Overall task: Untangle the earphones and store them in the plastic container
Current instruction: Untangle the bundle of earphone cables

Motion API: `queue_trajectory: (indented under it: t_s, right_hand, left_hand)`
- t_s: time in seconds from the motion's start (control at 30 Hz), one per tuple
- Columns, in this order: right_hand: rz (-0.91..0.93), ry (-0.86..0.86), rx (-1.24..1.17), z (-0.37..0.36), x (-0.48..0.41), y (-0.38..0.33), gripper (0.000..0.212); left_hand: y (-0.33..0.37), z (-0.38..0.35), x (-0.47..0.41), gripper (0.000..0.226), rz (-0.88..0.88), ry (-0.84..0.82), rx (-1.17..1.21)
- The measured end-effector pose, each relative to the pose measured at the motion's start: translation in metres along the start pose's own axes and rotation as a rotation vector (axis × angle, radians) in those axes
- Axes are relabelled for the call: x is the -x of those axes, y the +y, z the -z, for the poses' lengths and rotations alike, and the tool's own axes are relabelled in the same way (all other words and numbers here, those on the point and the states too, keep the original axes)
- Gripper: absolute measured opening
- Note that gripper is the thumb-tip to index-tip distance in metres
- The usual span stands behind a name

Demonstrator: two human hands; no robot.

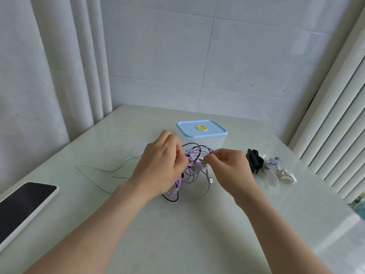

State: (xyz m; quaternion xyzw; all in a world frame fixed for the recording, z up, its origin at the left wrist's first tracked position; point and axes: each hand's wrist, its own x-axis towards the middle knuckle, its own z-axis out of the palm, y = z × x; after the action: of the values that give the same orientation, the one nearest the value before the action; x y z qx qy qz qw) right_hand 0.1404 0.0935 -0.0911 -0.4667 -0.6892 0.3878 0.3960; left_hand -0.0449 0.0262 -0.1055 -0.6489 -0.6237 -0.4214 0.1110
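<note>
**Head view.** Tangled earphones (190,176), a knot of lilac, black and grey cords, held between both hands at mid-table, directly in front of the plastic container (215,143). Left hand (160,165): fingers curled round the left side of the knot, gripping it. Right hand (231,169): thumb and forefinger pinching a lilac strand at the knot's upper right edge. The lower loops of cord rest on the pale table (197,234); a thin pale green cord (98,169) trails away to the left. The container's light blue lid (214,129) is on and bears a round yellow sticker. A phone (23,206) lies screen up at the left table edge; a small pile of black, white and grey pieces (270,169) lies just right of the right hand
</note>
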Motion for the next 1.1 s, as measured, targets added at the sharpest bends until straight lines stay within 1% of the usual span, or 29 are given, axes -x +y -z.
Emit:
queue_trajectory:
  t_s: [0.07, 0.17, 0.3, 0.37, 0.47, 0.53, 0.57, 0.63, 0.7, 0.73, 0.83, 0.93, 0.97, 1.03, 1.1]
  right_hand:
    - [-0.018, 0.006, -0.008, 0.000, -0.001, 0.000, 0.017]
    - [-0.015, -0.026, 0.013, 0.000, -0.002, 0.003, 0.018]
    - [0.047, -0.104, 0.100, -0.005, 0.000, 0.001, 0.016]
    - [0.019, -0.141, 0.023, -0.006, 0.002, -0.001, 0.010]
    - [-0.037, -0.133, -0.134, -0.005, 0.004, -0.004, 0.006]
    - [-0.043, -0.113, -0.188, -0.004, 0.003, -0.004, 0.007]
    - [-0.042, -0.106, -0.212, -0.004, 0.004, -0.004, 0.007]
    - [-0.037, -0.095, -0.259, -0.004, 0.003, -0.003, 0.007]
    - [-0.031, -0.068, -0.293, -0.004, 0.003, -0.003, 0.006]
    - [-0.033, -0.052, -0.310, -0.004, 0.003, -0.004, 0.005]
    - [-0.055, -0.016, -0.330, -0.002, 0.002, -0.006, 0.012]
    - [-0.034, -0.029, -0.344, -0.001, 0.001, -0.005, 0.016]
    - [-0.018, -0.041, -0.353, -0.001, 0.001, -0.005, 0.015]
    - [0.018, -0.052, -0.342, -0.003, 0.002, -0.005, 0.017]
    - [0.056, -0.052, -0.311, -0.004, 0.003, -0.004, 0.019]
  left_hand:
    - [-0.004, 0.000, -0.001, 0.009, 0.058, 0.058, 0.048]
    - [-0.006, -0.001, -0.003, 0.011, 0.118, 0.100, 0.150]
    - [0.003, -0.002, -0.003, 0.011, 0.297, 0.148, 0.370]
    - [0.006, 0.000, -0.005, 0.010, 0.379, 0.154, 0.484]
    - [0.007, 0.005, -0.009, 0.004, 0.465, 0.138, 0.648]
    - [0.009, 0.009, -0.010, 0.010, 0.496, 0.081, 0.711]
    - [0.009, 0.010, -0.011, 0.013, 0.495, 0.040, 0.695]
    - [0.009, 0.009, -0.010, 0.016, 0.450, -0.041, 0.586]
    - [0.010, 0.008, -0.008, 0.008, 0.380, -0.098, 0.464]
    - [0.011, 0.008, -0.006, 0.010, 0.341, -0.112, 0.389]
    - [0.015, 0.008, -0.002, 0.028, 0.269, -0.099, 0.268]
    - [0.014, 0.006, -0.001, 0.046, 0.224, -0.006, 0.309]
    - [0.014, 0.006, -0.002, 0.047, 0.194, 0.032, 0.317]
    - [0.012, 0.007, -0.002, 0.036, 0.128, 0.071, 0.283]
    - [0.010, 0.006, -0.002, 0.021, 0.100, 0.053, 0.253]
